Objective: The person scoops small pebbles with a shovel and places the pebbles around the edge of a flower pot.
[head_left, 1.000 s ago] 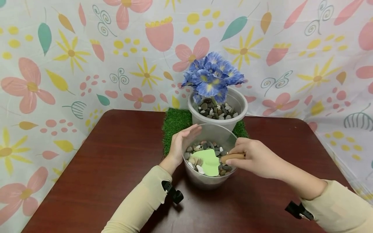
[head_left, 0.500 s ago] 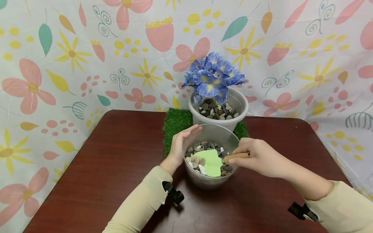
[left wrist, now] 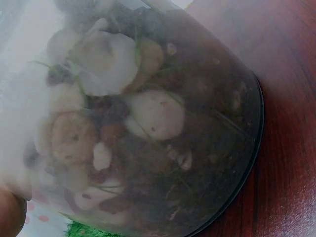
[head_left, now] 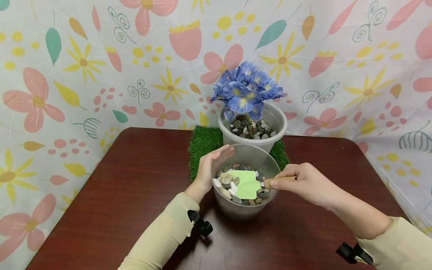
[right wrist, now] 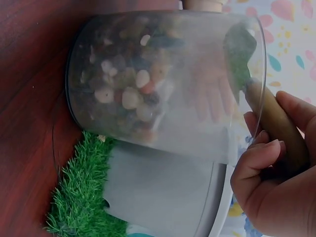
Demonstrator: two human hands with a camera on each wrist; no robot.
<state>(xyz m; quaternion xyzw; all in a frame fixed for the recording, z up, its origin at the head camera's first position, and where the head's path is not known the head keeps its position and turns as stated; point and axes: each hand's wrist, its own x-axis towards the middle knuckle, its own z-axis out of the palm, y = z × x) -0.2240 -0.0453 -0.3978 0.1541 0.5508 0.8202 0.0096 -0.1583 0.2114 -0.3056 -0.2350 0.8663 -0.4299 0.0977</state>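
A clear plastic bucket (head_left: 233, 213) holding mixed pebbles (left wrist: 158, 114) stands on the table. My right hand (head_left: 305, 184) grips the wooden handle of a small trowel (head_left: 248, 185). The trowel's light green blade is inside the bucket, and several white, tan and grey stones (head_left: 231, 187) lie at its left end. In the right wrist view, the blade (right wrist: 240, 52) shows through the wall near the rim, above the pebble layer. My left hand (head_left: 204, 168) rests with straight fingers against the bucket's left side; only a fingertip (left wrist: 11, 215) shows in the left wrist view.
Right behind the bucket, a white flowerpot (head_left: 283, 120) with blue flowers (head_left: 246, 90) and pebbles stands on a green artificial-grass mat (head_left: 204, 144). The dark red table (head_left: 145, 180) ends at a flower-print cloth backdrop (head_left: 135, 67).
The trowel has lifted within the bucket and levelled, with stones on its blade. My right hand has shifted to the right. My left hand and the bucket stay put.
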